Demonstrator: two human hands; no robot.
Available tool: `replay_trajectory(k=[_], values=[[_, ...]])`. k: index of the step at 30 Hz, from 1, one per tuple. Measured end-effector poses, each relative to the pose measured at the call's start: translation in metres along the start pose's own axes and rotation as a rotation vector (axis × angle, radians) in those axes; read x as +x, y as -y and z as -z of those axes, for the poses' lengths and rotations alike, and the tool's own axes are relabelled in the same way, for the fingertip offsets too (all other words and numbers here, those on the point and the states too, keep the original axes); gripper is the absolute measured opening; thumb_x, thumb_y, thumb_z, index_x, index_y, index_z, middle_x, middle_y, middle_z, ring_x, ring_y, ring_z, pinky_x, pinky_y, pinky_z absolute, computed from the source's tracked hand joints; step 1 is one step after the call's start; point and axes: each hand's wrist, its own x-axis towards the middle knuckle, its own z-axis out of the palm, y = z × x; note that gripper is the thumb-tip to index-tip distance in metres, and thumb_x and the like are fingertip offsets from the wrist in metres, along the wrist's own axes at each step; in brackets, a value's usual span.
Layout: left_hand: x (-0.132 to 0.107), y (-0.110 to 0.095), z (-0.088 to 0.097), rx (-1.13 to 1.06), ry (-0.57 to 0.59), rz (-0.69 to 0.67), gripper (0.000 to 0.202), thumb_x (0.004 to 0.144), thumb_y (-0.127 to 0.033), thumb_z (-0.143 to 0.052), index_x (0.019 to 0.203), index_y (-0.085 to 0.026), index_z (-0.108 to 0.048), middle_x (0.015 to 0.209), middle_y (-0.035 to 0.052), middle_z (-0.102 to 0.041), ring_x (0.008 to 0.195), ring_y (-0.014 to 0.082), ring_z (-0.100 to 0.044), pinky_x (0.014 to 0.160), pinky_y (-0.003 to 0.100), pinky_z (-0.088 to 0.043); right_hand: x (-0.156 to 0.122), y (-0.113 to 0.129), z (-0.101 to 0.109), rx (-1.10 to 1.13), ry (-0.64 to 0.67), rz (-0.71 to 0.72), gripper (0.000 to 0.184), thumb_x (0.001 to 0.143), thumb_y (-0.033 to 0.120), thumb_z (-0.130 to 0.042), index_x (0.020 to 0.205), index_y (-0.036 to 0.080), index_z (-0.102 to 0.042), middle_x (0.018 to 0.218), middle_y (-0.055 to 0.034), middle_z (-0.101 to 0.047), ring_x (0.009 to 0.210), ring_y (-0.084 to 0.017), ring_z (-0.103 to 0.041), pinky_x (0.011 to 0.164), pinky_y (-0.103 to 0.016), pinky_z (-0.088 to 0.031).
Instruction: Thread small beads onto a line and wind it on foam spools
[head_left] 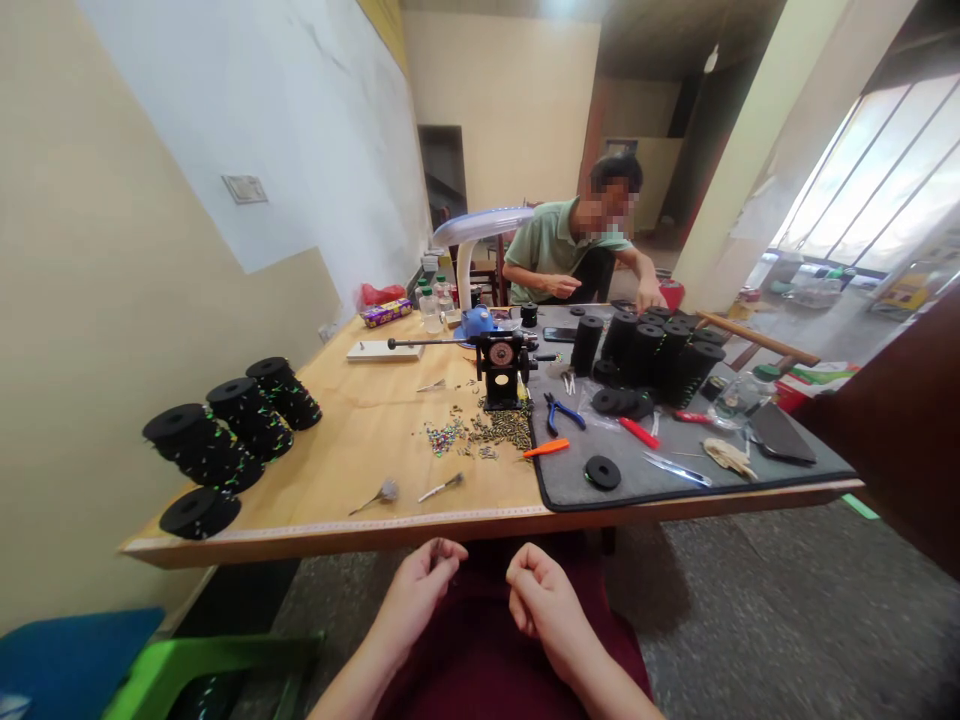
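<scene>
Both my hands rest over my lap below the front edge of the wooden table [360, 440]. My left hand [420, 590] is curled, its fingertips pinched on something thin and dark that I cannot make out. My right hand [541, 595] is loosely closed a short way to its right; what it holds, if anything, is hidden. Just beyond the table edge lie two small brush-like pieces [442, 487], a heap of small beads [480, 432] and a black hand-crank winder [501, 368].
Black spools [232, 420] stand at the table's left. A grey mat [675, 470] carries pliers [562, 412], orange and red tools, tweezers, black discs and tall black spools [652, 350]. A person in a green shirt [577, 255] works at the far end. A lamp [472, 240] stands there.
</scene>
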Motion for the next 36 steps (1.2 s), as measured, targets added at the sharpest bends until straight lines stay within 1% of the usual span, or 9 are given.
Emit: replay_trajectory(k=[4, 8, 10, 15, 23, 27, 30, 33, 36], values=[[-0.008, -0.002, -0.009, 0.060, 0.105, 0.005, 0.023, 0.059, -0.027, -0.075, 0.077, -0.014, -0.070, 0.051, -0.0083, -0.042, 0.051, 0.0093, -0.034, 0.051, 0.022, -0.028, -0.003, 0.004, -0.002, 0.014, 0.012, -0.046, 0.020, 0.073, 0.037, -0.053, 0.069, 0.021, -0.043, 0.035, 0.0110, -0.045, 0.029, -0.003, -0.021, 0.035, -0.017, -0.012], [-0.011, -0.009, -0.020, -0.016, 0.189, 0.030, 0.028, 0.064, -0.037, -0.074, 0.080, -0.013, -0.071, 0.056, -0.0051, -0.050, 0.050, 0.0082, -0.033, 0.049, 0.021, -0.025, -0.003, 0.004, -0.002, -0.024, 0.057, -0.069, 0.024, 0.072, 0.041, -0.057, 0.067, 0.020, -0.045, 0.035, 0.0103, -0.046, 0.029, -0.003, -0.023, 0.034, -0.017, -0.012], [-0.009, -0.010, -0.022, -0.036, 0.166, 0.039, 0.031, 0.064, -0.041, -0.075, 0.071, -0.012, -0.068, 0.056, -0.0038, -0.051, 0.049, 0.0075, -0.032, 0.047, 0.021, -0.024, -0.003, 0.003, -0.002, -0.030, 0.066, -0.073, 0.026, 0.072, 0.043, -0.057, 0.068, 0.020, -0.046, 0.036, 0.0101, -0.046, 0.029, -0.003, -0.024, 0.034, -0.017, -0.013], [-0.006, -0.010, -0.016, -0.088, 0.091, 0.038, 0.035, 0.065, -0.047, -0.074, 0.067, -0.014, -0.060, 0.047, -0.0100, -0.035, 0.043, 0.0054, -0.024, 0.042, 0.020, -0.017, -0.003, 0.003, 0.000, -0.033, 0.082, -0.076, 0.025, 0.073, 0.042, -0.058, 0.069, 0.020, -0.046, 0.036, 0.0106, -0.045, 0.029, -0.003, -0.024, 0.035, -0.017, -0.012], [-0.006, -0.012, -0.009, -0.054, 0.039, -0.010, 0.036, 0.066, -0.047, -0.073, 0.068, -0.014, -0.059, 0.049, -0.0093, -0.038, 0.044, 0.0058, -0.027, 0.042, 0.019, -0.022, -0.001, 0.000, 0.002, -0.078, 0.116, -0.076, 0.027, 0.074, 0.043, -0.058, 0.070, 0.019, -0.046, 0.038, 0.0094, -0.048, 0.030, -0.003, -0.028, 0.035, -0.016, -0.015], [-0.007, -0.011, -0.010, 0.063, 0.067, -0.077, 0.033, 0.070, -0.045, -0.069, 0.066, -0.014, -0.061, 0.055, -0.0048, -0.048, 0.050, 0.0085, -0.036, 0.048, 0.020, -0.030, 0.000, 0.000, 0.002, -0.147, 0.148, -0.002, 0.026, 0.073, 0.039, -0.062, 0.082, 0.017, -0.053, 0.066, -0.0017, -0.067, 0.049, -0.010, -0.054, 0.036, -0.015, -0.030], [-0.009, -0.016, -0.011, 0.116, 0.085, -0.122, 0.030, 0.072, -0.043, -0.066, 0.065, -0.014, -0.061, 0.059, -0.0018, -0.054, 0.056, 0.0113, -0.043, 0.054, 0.022, -0.035, 0.001, 0.003, 0.000, -0.142, 0.155, 0.089, 0.031, 0.070, 0.032, -0.067, 0.096, 0.017, -0.056, 0.092, -0.0072, -0.068, 0.076, -0.016, -0.062, 0.051, -0.021, -0.046], [-0.012, -0.023, -0.013, 0.129, 0.092, -0.136, 0.027, 0.072, -0.040, -0.065, 0.064, -0.015, -0.060, 0.058, -0.0014, -0.056, 0.057, 0.0127, -0.046, 0.056, 0.023, -0.037, 0.003, 0.004, -0.004, -0.097, 0.228, 0.108, 0.029, 0.074, 0.030, -0.065, 0.098, 0.017, -0.056, 0.086, -0.0052, -0.067, 0.077, -0.017, -0.062, 0.058, -0.024, -0.049], [-0.014, -0.026, -0.013, 0.172, 0.083, -0.156, 0.025, 0.072, -0.038, -0.064, 0.062, -0.016, -0.059, 0.057, -0.0017, -0.055, 0.056, 0.0132, -0.046, 0.055, 0.023, -0.037, 0.006, 0.003, -0.007, -0.142, 0.228, 0.106, 0.020, 0.076, 0.028, -0.061, 0.092, 0.017, -0.055, 0.067, 0.0006, -0.063, 0.060, -0.013, -0.058, 0.052, -0.022, -0.045]])
